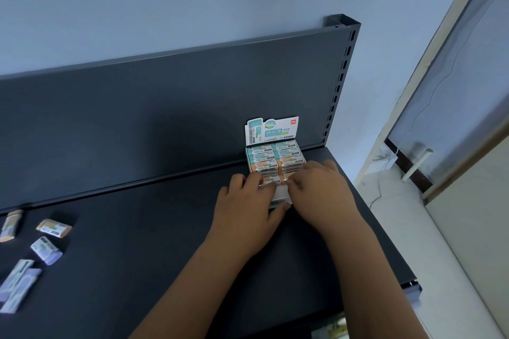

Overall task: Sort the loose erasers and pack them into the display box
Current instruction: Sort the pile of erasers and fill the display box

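The white display box (281, 195) stands on the dark shelf at centre right, its printed header card (271, 131) upright at the back. Teal and orange wrapped erasers (275, 154) fill it in two columns. My left hand (248, 209) grips the box's front, fingers on top and thumb under the front wall. My right hand (322, 190) lies over the front right row, its fingertips pinching an orange-ended eraser (284, 180) there. Loose erasers lie far left: an orange one (53, 227), a purple one (46, 250), and a purple pair (18, 285).
The dark shelf board (137, 242) ends in a right edge near my right wrist (385, 228). A dark back panel (165, 107) rises behind the box, with a slotted upright (340, 80) at its right. Another orange eraser (11, 224) lies at the left frame edge.
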### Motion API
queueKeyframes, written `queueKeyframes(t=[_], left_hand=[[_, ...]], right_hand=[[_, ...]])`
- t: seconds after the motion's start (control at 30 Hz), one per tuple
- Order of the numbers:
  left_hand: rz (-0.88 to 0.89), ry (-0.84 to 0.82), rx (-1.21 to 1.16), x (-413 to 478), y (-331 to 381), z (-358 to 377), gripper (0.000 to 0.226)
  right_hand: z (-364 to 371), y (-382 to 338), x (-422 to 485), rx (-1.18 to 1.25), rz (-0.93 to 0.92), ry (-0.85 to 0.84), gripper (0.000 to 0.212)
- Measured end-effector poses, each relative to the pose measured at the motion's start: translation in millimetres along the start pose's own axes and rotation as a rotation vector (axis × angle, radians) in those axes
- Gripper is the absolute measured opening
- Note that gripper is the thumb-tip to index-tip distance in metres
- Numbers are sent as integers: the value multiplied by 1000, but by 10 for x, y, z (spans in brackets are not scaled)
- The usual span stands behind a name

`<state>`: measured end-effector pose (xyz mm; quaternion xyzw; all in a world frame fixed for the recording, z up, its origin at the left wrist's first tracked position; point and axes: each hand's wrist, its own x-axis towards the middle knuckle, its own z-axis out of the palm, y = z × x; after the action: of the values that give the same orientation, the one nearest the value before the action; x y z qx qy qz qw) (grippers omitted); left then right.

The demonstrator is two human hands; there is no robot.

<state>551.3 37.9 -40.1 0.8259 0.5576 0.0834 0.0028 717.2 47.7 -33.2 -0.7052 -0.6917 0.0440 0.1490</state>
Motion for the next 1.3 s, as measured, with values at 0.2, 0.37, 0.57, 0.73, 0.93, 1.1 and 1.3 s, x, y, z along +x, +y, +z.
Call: queueKeyframes(t=[0.2, 0.37, 0.57, 0.73, 0.93, 1.1, 1.3], left_hand=[[-5, -16, -45, -35, 9, 22, 59], [15, 78, -144, -80, -13, -3, 44], [-79, 153, -191, -160, -150, -154, 63], [-202, 73, -116, -260, -437, -268, 83], [-309, 80, -101, -565, -841, -398, 82], [-370, 124, -79, -966, -1471, -562, 80], [-379, 169, -186, -1608, -2615, -773, 75]], right_hand=[[5, -51, -51, -25, 31, -12, 30], [-88, -108, -123, 182, 83, 186, 31], [-307, -268, -124, 343, 11, 251, 48], [-320, -460, -177, 391, -84, 96, 61], [-146, -867, -155, 399, -163, -4, 67], [18, -1566, -211, 415, -221, -53, 68], [384, -2792, -454, 434, -251, -105, 66]])
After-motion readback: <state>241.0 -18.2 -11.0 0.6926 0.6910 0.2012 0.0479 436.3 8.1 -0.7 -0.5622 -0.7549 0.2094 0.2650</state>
